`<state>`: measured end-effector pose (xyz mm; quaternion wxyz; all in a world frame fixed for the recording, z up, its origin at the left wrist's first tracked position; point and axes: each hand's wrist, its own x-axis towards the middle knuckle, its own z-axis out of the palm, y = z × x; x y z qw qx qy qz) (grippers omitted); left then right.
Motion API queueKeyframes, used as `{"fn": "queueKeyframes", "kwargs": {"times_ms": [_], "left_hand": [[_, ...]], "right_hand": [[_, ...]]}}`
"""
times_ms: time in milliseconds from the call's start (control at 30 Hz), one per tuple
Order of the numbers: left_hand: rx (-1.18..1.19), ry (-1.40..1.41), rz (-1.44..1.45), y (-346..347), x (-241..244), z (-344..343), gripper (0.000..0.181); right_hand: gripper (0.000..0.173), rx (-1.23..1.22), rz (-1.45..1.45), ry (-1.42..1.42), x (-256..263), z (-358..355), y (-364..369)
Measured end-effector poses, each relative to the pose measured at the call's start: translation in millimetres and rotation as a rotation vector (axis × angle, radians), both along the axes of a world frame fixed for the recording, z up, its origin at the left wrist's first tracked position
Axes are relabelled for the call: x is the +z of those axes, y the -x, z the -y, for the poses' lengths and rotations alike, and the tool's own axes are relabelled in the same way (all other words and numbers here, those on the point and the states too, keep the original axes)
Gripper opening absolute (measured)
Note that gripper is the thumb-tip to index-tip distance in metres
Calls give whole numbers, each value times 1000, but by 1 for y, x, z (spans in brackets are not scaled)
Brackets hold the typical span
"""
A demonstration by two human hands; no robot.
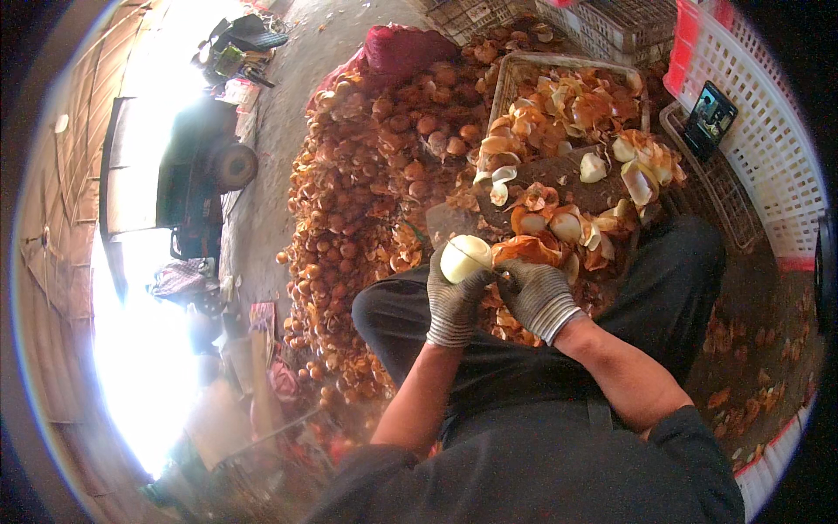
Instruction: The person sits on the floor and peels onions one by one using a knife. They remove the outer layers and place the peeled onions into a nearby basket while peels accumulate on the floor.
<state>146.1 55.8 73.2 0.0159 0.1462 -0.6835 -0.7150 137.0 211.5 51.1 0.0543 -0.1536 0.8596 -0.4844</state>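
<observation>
My left hand (453, 298), in a striped grey glove, holds a peeled white onion (466, 259) in front of my lap. A thin dark line, perhaps a blade, crosses the onion. My right hand (533, 295), gloved alike, is closed beside it near loose orange onion skin (529, 249); what its fingers grip is hard to tell. Just beyond lie partly peeled onions (565, 226) and curled skins. Two pale peeled onions (592, 168) rest on a dark surface farther off. A big heap of unpeeled onions (340, 229) spreads to the left.
A plastic crate (501, 85) full of skins stands ahead, with a red mesh sack (406, 52) beyond the heap. At the right, a phone (710, 121) leans against a white perforated basket (772, 157). More crates (615, 23) are stacked behind. A wheeled vehicle (196, 177) stands left.
</observation>
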Motion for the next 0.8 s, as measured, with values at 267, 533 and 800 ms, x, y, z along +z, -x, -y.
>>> {"fn": "queueKeyframes", "kwargs": {"times_ms": [267,533,800], "left_hand": [[-5,-224,85,-8,18,-3,67],[-9,-110,-29,-18,31,-20,70],[-60,-531,117,-25,54,-26,70]], "right_hand": [[12,-48,-36,-50,19,0,3],[15,-25,38,-190,16,4,10],[14,-85,-97,-198,15,1,9]]}}
